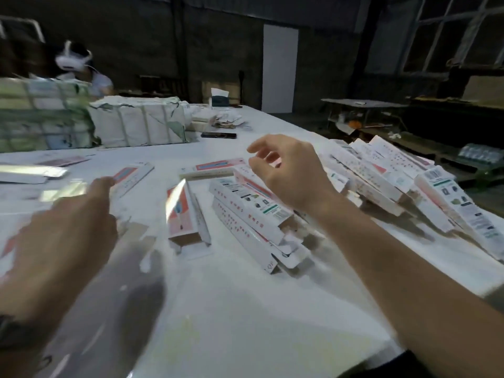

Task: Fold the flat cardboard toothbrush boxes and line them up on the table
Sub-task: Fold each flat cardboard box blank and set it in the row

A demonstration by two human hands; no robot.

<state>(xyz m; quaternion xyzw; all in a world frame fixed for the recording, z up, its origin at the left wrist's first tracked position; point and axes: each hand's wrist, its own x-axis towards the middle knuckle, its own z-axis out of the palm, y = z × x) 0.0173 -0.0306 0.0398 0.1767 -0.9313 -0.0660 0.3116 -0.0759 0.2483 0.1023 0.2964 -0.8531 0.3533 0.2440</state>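
Your folded white-and-coral toothbrush boxes [251, 211] lie heaped and overlapping mid-table, and a second heap [395, 181] crowds the table's [245, 309] right edge. One folded box [185, 216] lies alone, open end towards you. Flat boxes [131, 177] lie scattered towards the left edge.

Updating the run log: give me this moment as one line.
left hand: blurred, reaching toward flat box | right hand: open, empty, above folded boxes | boxes lined up: no
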